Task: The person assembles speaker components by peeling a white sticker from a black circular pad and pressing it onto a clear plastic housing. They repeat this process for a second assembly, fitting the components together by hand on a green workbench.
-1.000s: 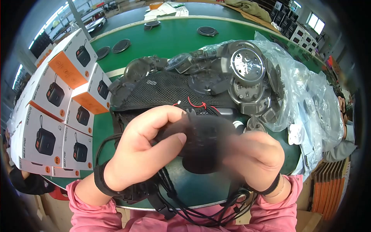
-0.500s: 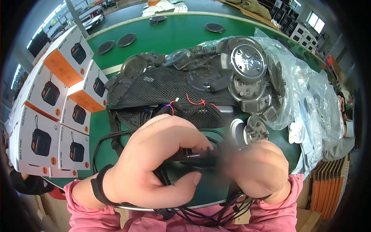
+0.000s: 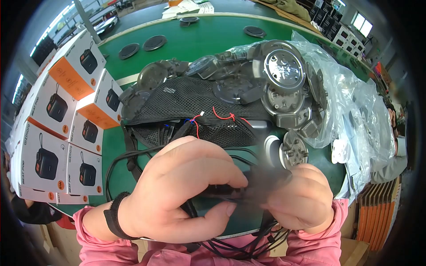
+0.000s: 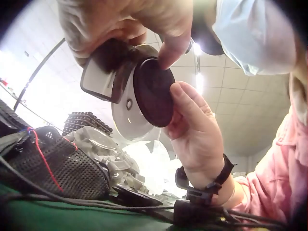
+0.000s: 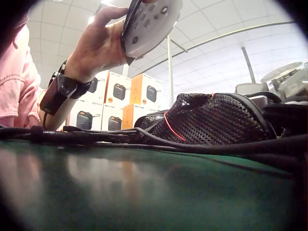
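My left hand (image 3: 186, 195) pinches a dark plastic part (image 3: 270, 181), blurred in the head view, between its thumb and curled fingers. My right hand (image 3: 304, 195) grips the part's other side. The left wrist view shows a black disc (image 4: 154, 94) against a clear round piece (image 4: 129, 118) with a block-like end (image 4: 98, 72). There the fingers of my left hand (image 4: 130, 24) hold it from above, and the thumb of my right hand (image 4: 195, 130) lies on the disc's edge. In the right wrist view the clear face (image 5: 154, 29) shows small round studs.
White and orange speaker boxes (image 3: 46, 162) are stacked at the left. Behind my hands lie a black mesh pouch (image 3: 186, 99), loose clear round parts (image 3: 284, 68) and plastic bags (image 3: 350, 106). Black cables (image 3: 120, 157) cross the green table; several discs (image 3: 154, 43) lie farther back.
The held part has tilted from a broad dark face to a thin edge-on blur. My left hand has moved lower and slightly right; the discs at the back have shifted right.
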A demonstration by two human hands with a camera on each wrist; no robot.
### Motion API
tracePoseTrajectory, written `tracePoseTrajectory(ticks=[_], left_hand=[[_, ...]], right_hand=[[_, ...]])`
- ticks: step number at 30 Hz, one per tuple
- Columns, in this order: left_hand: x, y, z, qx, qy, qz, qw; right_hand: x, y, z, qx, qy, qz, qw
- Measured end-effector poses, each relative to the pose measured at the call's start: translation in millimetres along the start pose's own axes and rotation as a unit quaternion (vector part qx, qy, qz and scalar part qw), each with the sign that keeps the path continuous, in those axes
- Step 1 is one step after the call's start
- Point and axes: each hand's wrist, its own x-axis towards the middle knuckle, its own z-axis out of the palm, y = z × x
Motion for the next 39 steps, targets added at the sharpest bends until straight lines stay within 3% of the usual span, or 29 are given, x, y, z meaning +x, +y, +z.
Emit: tracePoseTrajectory(ticks=[22, 37, 39], left_hand=[[-2.6, 0.1, 3.9, -0.010, 0.024, -0.007, 1.000], [-5.4, -0.3, 7.0, -0.021, 0.037, -0.056, 0.998], [-4.7, 1.8, 6.6, -0.035, 0.038, -0.099, 0.994]], right_hand=[[-1.9, -0.3, 1.0, -0.018, 0.001, 0.008, 1.000], [-1.2, -4.3, 3.9, -0.033, -0.026, 0.044, 0.998], [-1.5, -4.3, 5.0, -0.031, -0.019, 0.048, 0.998]])
